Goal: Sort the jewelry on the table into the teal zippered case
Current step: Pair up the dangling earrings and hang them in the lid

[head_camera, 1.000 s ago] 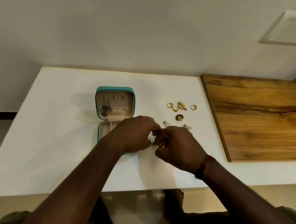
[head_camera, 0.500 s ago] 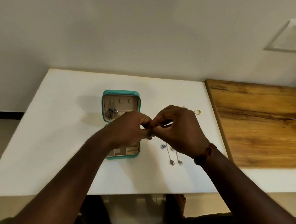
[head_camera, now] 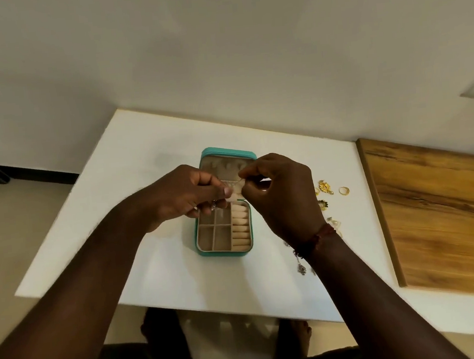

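The teal zippered case [head_camera: 226, 252] lies open on the white table [head_camera: 141, 159], lid raised at the back and beige tray with square compartments and ring rolls in front. Both hands are above the hinge. My left hand [head_camera: 184, 196] and my right hand [head_camera: 282, 192] each pinch one end of a thin chain [head_camera: 234, 183] stretched between them in front of the lid. A small silver piece [head_camera: 213, 205] hangs from my left fingers. Loose pieces lie right of the case: a gold pendant [head_camera: 324, 186], a gold ring [head_camera: 343, 190], a flower piece [head_camera: 322, 204].
Silver earrings [head_camera: 334, 222] and a dangling silver piece [head_camera: 301, 268] lie near my right wrist, partly hidden by it. A wooden board [head_camera: 441, 211] covers the table's right side. The wall runs behind the table, and the near edge is close to my body.
Both hands have moved left from beside the case to above its hinge, carrying the chain. They have drawn slightly apart, so the chain now shows between them. The view has shifted.
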